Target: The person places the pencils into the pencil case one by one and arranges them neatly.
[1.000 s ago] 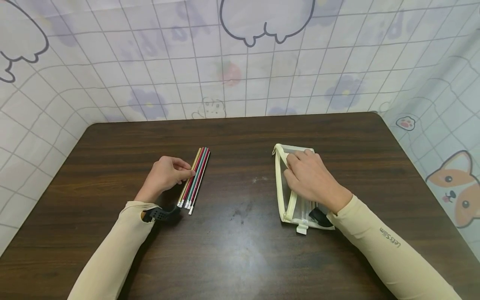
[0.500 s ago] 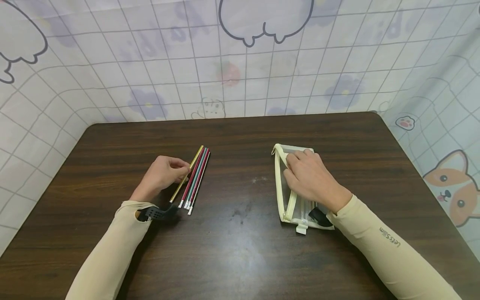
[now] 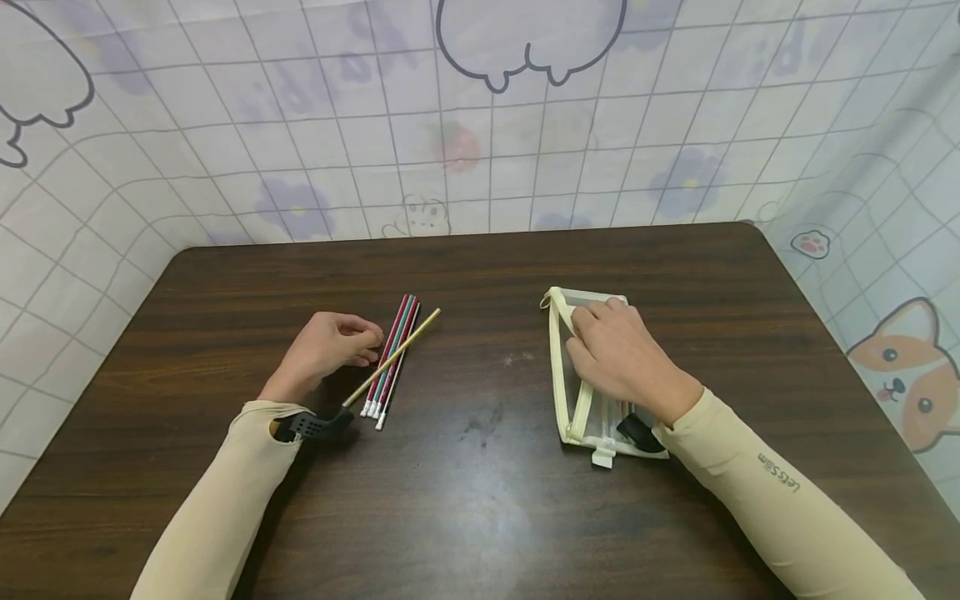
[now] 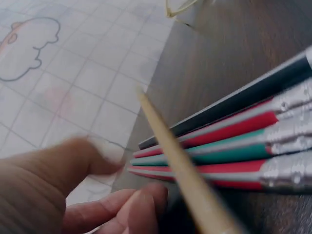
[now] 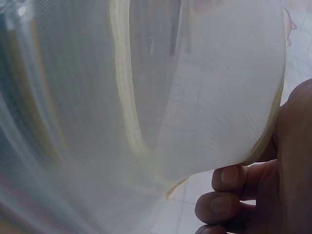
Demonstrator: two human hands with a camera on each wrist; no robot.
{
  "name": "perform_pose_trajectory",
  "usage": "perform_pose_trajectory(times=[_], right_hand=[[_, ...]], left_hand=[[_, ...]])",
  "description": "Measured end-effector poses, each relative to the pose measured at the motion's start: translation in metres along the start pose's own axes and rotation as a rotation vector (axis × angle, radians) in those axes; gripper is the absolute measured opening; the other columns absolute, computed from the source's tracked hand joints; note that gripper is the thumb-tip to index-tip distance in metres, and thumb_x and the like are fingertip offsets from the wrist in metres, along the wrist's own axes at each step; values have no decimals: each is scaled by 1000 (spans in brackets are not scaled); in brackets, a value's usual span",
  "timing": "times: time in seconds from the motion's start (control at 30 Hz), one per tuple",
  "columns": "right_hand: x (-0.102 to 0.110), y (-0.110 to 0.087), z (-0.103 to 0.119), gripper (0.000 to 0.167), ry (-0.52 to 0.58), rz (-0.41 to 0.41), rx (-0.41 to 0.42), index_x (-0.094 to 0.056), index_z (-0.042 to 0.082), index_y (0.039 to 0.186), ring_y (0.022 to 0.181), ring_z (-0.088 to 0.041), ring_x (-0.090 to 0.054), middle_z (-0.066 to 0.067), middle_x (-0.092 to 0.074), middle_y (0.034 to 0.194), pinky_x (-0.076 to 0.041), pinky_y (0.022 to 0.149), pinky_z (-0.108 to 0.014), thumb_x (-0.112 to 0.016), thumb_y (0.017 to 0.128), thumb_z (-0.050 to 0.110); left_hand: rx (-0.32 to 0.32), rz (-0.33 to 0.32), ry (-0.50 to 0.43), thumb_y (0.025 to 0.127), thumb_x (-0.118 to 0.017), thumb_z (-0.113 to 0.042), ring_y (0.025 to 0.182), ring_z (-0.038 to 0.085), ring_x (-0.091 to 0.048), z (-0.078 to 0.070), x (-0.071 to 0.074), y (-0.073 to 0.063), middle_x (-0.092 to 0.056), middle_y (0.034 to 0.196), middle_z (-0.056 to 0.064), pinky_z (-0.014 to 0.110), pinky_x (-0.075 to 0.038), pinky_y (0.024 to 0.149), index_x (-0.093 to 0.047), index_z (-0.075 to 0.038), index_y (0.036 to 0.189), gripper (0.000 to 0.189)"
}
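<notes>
Pouch (image 3: 558,375), clear with pale yellow trim, lies on the brown surface (image 3: 480,467), nearer its right edge than its left; we see it under the right hand (image 3: 621,354), whose curled fingers grip its rim. Towards the left edge we have the left hand (image 3: 324,354), thumb and loosely bent fingers slightly parted, nothing clasped between them. Just beside its fingertips, four pencils (image 3: 402,329), red, green, red and black, lie side by side, slanting towards the far edge. Across them, at a steeper tilt, runs one gold pencil (image 3: 392,358); whether the fingers touch it, we cannot tell.
</notes>
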State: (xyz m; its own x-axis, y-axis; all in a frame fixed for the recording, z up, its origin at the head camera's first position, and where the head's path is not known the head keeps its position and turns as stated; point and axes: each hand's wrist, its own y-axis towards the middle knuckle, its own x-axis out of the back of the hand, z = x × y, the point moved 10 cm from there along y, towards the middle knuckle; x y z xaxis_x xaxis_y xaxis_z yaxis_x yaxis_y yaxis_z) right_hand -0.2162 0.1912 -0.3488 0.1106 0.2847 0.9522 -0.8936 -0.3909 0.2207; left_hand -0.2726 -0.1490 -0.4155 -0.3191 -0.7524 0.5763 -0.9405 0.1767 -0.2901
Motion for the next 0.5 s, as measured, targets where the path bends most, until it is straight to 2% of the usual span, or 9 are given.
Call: perform_pose_trajectory(times=[0.1,0.2,0.27,0.37,0.5], right_hand=[[0,0,0,26,0,1,-6,-44,13,70,70,-23,-37,-4,-43,70,-29,67,-31,-42,96,14],[-1,0,-1,25,0,4,-16,-44,13,70,70,-24,-38,-4,-43,70,-30,67,-31,-43,95,14],[-1,1,-1,25,4,9,-21,-44,13,71,70,-24,-38,-4,-43,70,-30,67,-32,-43,95,14],[-2,1,-2,25,5,16,-24,-45,13,71,70,-24,-38,-4,-43,70,-30,68,-32,-43,96,14],[-3,1,-2,25,7,29,-29,-45,13,72,71,-24,-38,-4,-44,71,-30,69,-31,-42,96,15]], left_hand=[[-17,13,97,87,-81,-47,92,18,-71,-3,-2,-1,-76,114,11,28,-60,81,-71,-11,125,53],[-38,25,198,77,-85,-60,96,21,-65,-9,-5,-4,-72,111,5,28,-54,80,-69,-17,124,66],[-55,4,244,76,-85,-63,95,22,-60,-15,-4,-6,-66,108,4,29,-50,78,-67,-17,120,67],[-78,-41,252,79,-84,-59,90,23,-57,-24,-2,-10,-62,103,5,30,-47,75,-64,-14,115,61],[-131,-66,267,84,-82,-53,90,20,-60,-39,-7,-15,-66,100,4,29,-48,75,-66,-12,113,53]])
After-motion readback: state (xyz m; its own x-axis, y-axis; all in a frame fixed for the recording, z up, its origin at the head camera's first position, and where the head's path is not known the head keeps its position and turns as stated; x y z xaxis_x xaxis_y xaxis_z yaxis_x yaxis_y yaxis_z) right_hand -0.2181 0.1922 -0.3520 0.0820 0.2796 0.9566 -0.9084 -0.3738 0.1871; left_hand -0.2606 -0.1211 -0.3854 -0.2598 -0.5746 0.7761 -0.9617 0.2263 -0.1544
